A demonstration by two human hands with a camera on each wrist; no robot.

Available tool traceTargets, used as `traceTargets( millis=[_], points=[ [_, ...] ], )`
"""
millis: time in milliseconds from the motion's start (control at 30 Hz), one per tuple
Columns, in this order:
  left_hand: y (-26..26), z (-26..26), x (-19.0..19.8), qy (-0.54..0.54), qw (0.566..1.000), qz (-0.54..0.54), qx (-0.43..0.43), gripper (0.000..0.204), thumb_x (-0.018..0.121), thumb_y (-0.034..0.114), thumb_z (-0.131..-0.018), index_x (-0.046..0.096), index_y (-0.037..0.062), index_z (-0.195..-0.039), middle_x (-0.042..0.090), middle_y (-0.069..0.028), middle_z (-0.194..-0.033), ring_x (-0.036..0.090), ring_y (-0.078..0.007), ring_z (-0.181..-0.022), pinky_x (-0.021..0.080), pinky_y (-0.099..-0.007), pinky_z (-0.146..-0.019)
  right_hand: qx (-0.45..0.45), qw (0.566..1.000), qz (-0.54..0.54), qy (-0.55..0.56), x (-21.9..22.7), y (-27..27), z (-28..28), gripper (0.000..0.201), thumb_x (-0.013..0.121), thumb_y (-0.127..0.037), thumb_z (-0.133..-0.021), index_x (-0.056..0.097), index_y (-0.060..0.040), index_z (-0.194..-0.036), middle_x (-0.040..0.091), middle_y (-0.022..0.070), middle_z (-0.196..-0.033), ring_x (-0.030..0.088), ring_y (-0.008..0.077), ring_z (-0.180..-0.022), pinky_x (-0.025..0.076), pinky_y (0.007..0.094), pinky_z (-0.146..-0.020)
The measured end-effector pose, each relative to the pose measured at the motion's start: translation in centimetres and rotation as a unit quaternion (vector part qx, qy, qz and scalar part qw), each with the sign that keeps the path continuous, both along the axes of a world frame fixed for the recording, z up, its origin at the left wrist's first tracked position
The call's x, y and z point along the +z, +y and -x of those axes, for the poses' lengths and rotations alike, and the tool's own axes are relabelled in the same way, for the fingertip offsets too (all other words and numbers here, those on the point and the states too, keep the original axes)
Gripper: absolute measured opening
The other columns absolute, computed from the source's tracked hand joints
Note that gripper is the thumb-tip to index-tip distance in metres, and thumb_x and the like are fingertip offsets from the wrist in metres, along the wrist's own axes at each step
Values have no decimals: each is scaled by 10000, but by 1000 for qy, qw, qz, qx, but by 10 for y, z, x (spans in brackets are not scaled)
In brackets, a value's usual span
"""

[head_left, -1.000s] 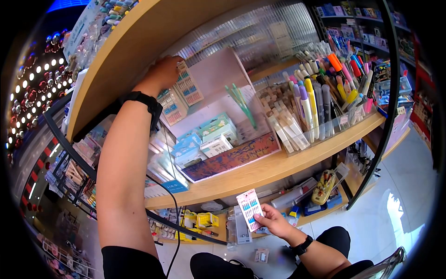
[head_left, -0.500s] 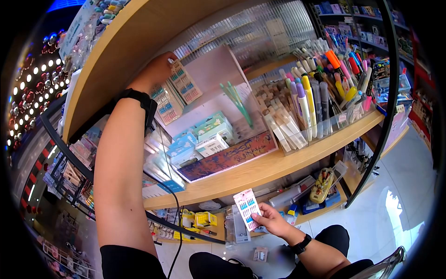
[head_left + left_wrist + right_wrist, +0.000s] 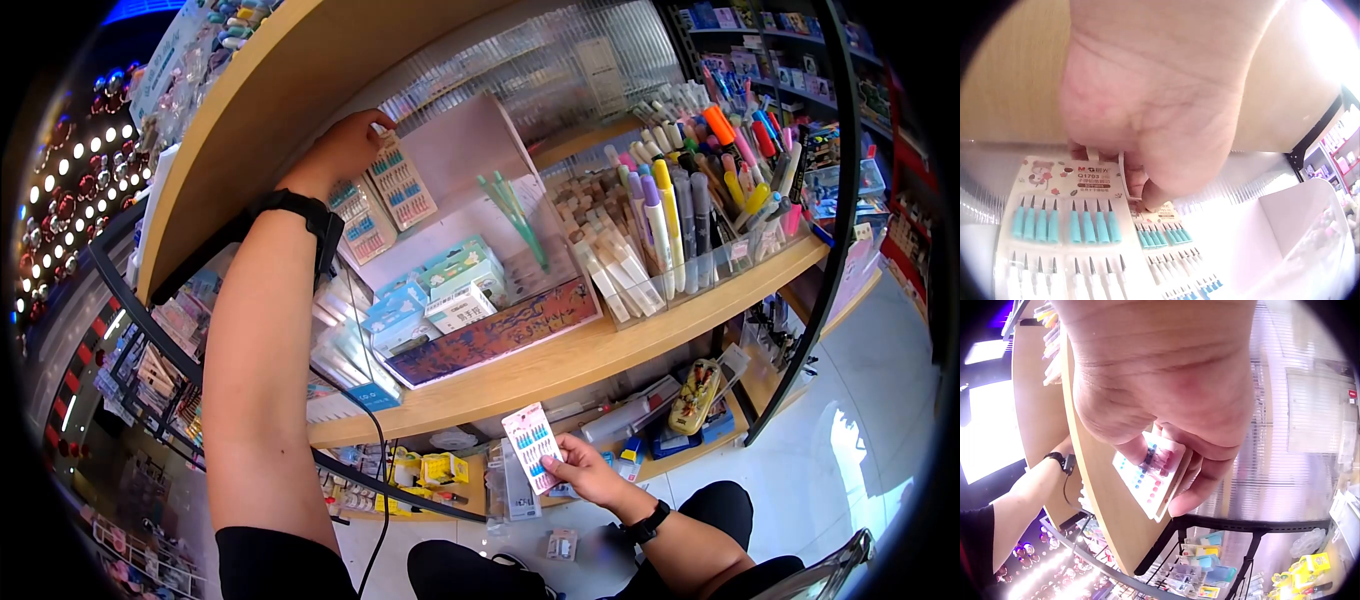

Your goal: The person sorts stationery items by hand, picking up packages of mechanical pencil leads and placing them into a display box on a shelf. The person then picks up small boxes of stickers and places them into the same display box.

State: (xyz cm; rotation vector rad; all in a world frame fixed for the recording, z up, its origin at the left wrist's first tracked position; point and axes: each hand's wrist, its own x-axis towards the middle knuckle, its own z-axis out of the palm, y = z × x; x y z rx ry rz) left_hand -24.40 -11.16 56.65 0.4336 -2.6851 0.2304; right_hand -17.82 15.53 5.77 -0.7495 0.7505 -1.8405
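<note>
Barely moved since earlier, left hand (image 3: pixel 345 150) pinches flat pale card pack with teal tips (image 3: pixel 403 190), seemingly light, stiff, at top edge near pinkish-white box (image 3: pixel 465 140); right hand (image 3: pixel 592 478) grips similar pack (image 3: pixel 527 438) below.

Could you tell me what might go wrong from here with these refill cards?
The refill card at the left hand overlaps or sits close beside another refill card, so pulling one could drag both.

The right hand pinches its pencil-refill cards out over the floor; a looser grip might drop them.

The black cable hangs near the left forearm, which might snag it.
</note>
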Motion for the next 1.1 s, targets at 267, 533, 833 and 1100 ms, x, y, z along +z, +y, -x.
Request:
traceTargets(
  millis=[267,533,833,1100],
  points=[
    [-18,3,-1,59,996,38,-51,265,534,68,-1003,653,95,-1239,671,-111,-1018,623,-216,-943,505,-343,-878,-1,1000,5,-4,-8,-1,1,234,589,-136,-1054,539,-15,-1248,715,45,-1027,691,91,-865,606,278,-764],
    [-14,6,-1,46,998,24,-46,345,573,15,-931,644,101,-1258,661,-105,-1088,618,-214,-993,505,-340,-900,-2,1000,-7,1,-5,-1,0,233,594,-144,-1053,538,-15,-1239,716,49,-1025,690,95,-856,605,284,-761],
    [-16,-5,-2,47,994,54,-83,369,521,171,-1048,561,115,-1410,647,-159,-1261,610,-264,-1168,486,-364,-999,-6,1000,-3,1,-14,-6,-1,226,596,-145,-1052,540,-20,-1232,715,48,-1022,691,100,-852,602,287,-750],
    [66,-75,-46,136,955,183,-192,382,534,205,-1035,596,26,-1367,618,-216,-1354,569,-312,-1302,424,-370,-1095,-42,999,5,12,-7,-4,7,251,600,-183,-1053,561,-35,-1252,705,43,-1041,691,112,-870,610,304,-739]
  ],
)
